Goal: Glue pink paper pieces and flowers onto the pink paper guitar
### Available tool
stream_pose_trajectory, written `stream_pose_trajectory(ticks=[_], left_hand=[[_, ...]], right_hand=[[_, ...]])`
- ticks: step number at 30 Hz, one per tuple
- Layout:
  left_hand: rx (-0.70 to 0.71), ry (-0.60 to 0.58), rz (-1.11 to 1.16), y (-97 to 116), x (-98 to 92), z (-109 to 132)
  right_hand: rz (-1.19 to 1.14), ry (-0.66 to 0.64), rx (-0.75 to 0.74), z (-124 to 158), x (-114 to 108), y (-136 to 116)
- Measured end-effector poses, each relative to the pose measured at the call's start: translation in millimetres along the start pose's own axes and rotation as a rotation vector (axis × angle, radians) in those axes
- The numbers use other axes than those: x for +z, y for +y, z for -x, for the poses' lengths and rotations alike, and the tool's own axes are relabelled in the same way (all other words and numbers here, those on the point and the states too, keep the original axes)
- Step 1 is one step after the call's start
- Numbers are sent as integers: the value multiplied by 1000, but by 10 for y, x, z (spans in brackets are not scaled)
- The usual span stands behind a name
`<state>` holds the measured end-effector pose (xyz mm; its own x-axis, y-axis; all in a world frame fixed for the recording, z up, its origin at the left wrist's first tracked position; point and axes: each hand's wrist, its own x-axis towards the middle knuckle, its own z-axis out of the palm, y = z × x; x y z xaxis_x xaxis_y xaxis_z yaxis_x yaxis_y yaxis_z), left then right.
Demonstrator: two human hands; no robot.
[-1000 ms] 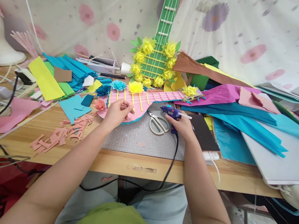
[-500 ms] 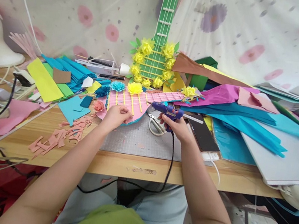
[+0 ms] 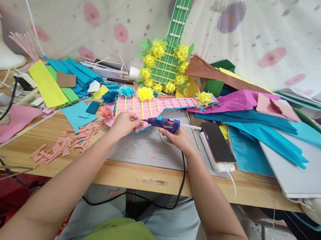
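Observation:
My right hand [image 3: 178, 138] is closed around a purple hot glue gun [image 3: 164, 124], whose nozzle points left and ends close to my left fingertips. A white glue stick [image 3: 190, 126] sticks out of its back. My left hand [image 3: 126, 124] is pinched over the lower edge of a pink paper guitar [image 3: 137, 110]; whatever lies between its fingertips is too small to make out. On the guitar are yellow strips, a blue paper flower [image 3: 126, 91] and a yellow paper flower [image 3: 145, 93]. A peach paper flower [image 3: 106, 112] sits at its left edge. Scissors are mostly hidden under my right hand.
A green paper guitar [image 3: 169, 62] with yellow flowers stands behind. Crepe paper [image 3: 268, 133] and a phone [image 3: 218, 142] lie right. Left are paper scraps [image 3: 58, 148], blue paper [image 3: 79, 117] and cables. The glue gun's black cord [image 3: 181, 180] hangs over the table edge.
My right hand has brought the glue gun leftward and slightly down, its nozzle now at my left fingertips. My left hand stays nearly in place, still pinched.

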<state>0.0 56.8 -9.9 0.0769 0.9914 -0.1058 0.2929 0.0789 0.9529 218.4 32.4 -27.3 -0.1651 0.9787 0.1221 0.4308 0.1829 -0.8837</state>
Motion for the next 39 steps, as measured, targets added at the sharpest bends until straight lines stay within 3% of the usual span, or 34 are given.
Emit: stream_pose_trajectory(ticks=[31, 39], left_hand=[[36, -43, -116, -7, 31, 16], [5, -36, -81, 54, 29, 58]], right_hand=[[-64, 31, 15, -5, 13, -60], [-317, 120, 62, 26, -61, -61]])
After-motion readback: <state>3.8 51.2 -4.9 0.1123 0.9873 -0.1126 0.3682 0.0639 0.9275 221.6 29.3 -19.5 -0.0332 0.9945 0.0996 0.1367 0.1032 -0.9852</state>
